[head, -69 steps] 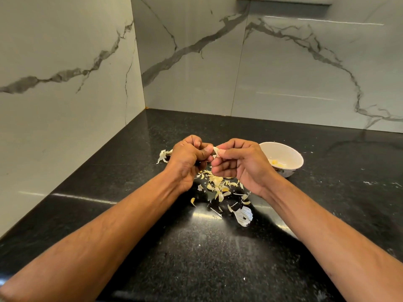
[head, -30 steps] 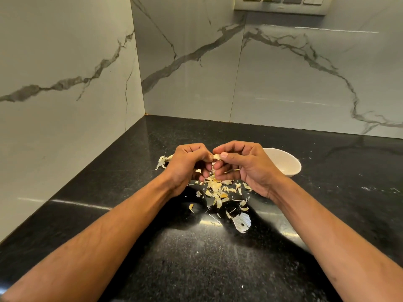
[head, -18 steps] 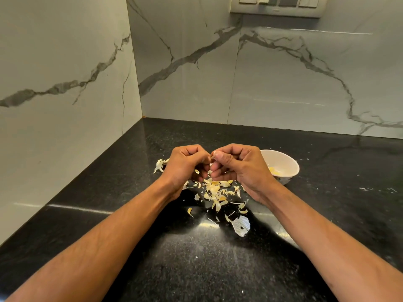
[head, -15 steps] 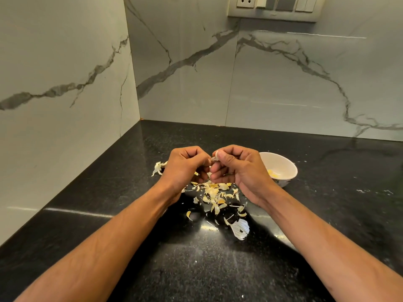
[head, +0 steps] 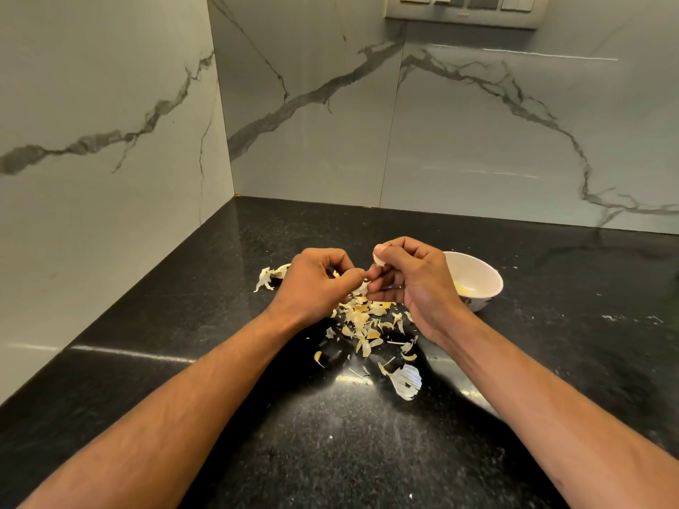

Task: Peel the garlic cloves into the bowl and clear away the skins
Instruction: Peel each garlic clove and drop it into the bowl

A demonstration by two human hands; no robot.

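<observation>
My right hand (head: pixel 415 284) holds a pale garlic clove (head: pixel 378 259) between thumb and curled fingers above the counter. Close to its left, my left hand (head: pixel 312 284) has its fingers curled and pinches a thin strip of garlic skin (head: pixel 363 286) at its fingertips. Under both hands lies a loose pile of garlic skins (head: pixel 363 321) on the black counter. A white bowl (head: pixel 477 273) stands just right of my right hand, with peeled yellowish cloves (head: pixel 461 287) inside.
The black granite counter (head: pixel 330 435) sits in a corner of marble walls. A larger white skin piece (head: pixel 406 380) lies nearer me, another skin clump (head: pixel 270 275) left of my left hand. A switch panel (head: pixel 466 9) is on the back wall.
My right hand has lifted the clove slightly up and away from my left hand, and a strip of skin has come off in my left fingers. The camera has tilted upward.
</observation>
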